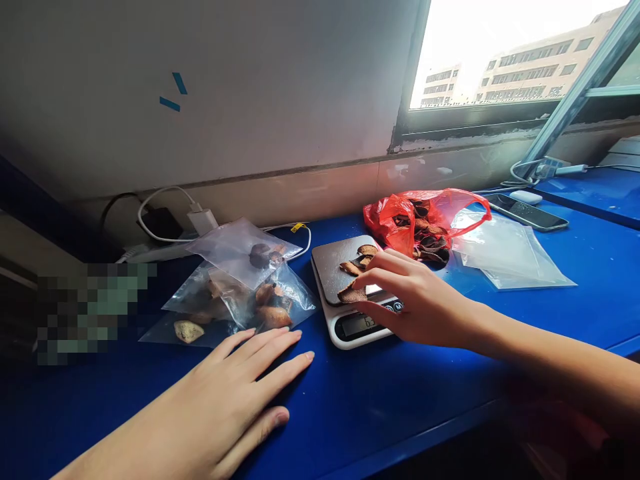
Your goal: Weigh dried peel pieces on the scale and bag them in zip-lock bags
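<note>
Pinched dried slice (351,295) at scale (334,261) with right hand (417,293); spread left hand (237,380) at scale's eight o'clock; had red bag (387,217) at one, clear bags (233,250) at nine.

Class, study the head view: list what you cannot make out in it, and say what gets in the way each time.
All in the head view:
End of the reading on the scale's display: covered by the right hand.
Parts of some dried slices: behind its fingers.
Pieces deep inside the red bag: behind its folds.
Pixelated patch: blurred into blocks.
Left forearm: cut off by the bottom edge.
</note>
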### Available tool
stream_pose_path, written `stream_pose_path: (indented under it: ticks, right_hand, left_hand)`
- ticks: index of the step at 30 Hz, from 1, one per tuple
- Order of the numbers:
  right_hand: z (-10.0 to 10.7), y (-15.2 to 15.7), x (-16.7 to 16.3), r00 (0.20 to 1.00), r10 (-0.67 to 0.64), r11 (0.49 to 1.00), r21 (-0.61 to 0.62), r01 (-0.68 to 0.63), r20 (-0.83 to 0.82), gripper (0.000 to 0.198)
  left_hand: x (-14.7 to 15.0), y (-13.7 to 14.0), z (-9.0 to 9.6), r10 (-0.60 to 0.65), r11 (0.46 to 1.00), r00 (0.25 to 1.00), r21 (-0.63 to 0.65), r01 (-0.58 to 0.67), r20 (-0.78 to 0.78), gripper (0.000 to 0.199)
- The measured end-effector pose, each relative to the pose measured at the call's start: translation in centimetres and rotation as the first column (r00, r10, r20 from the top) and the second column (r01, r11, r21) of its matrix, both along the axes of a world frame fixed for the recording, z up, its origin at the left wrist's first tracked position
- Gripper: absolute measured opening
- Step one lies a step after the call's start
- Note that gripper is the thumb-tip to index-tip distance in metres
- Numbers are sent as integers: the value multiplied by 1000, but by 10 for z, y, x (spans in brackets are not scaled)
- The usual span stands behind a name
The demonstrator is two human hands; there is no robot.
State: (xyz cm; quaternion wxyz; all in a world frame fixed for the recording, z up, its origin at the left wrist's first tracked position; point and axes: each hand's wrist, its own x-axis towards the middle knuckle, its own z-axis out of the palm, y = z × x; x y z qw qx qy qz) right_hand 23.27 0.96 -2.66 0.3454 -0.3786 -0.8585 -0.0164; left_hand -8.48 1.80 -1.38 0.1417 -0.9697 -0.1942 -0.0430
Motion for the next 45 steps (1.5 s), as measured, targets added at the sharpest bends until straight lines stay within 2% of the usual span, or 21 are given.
stream_pose_path:
  ticks: [6,13,18,22,26,33,40,45]
  right_hand:
    - [3,6,7,999,-31,999,-6,31,23,17]
    - [10,5,18,992,59,995,-87,-50,111,19]
    - [11,2,17,982,62,998,-12,-61,179,15]
    - [15,3,21,976,28,997,59,-41,214,23]
    - [24,2,27,985,-9,990,143,-16,171,22]
    - [31,-5,24,987,-30,983,182,1,156,21]
    - [26,-4,25,987,-4,991,129,-16,158,22]
    - [24,-5,23,967,59,998,4,-62,246,17]
  left_hand:
    - [-2,2,-3,25,1000,999,9,-25,-45,54]
    - [-1,3,-3,4,999,1000,-33,-4,-9,51]
    - [-2,2,-3,-7,1000,1000,-28,7,-12,51]
    - [-1,1,-1,7,996,1000,-85,-6,15,52]
    - [-1,1,0,26,993,1000,-113,-23,18,51]
    - [-1,0,0,30,991,999,-130,-26,27,51]
    - [-1,0,-1,29,993,999,-116,-27,15,52]
    - [-1,1,-1,20,996,1000,-89,-20,1,52]
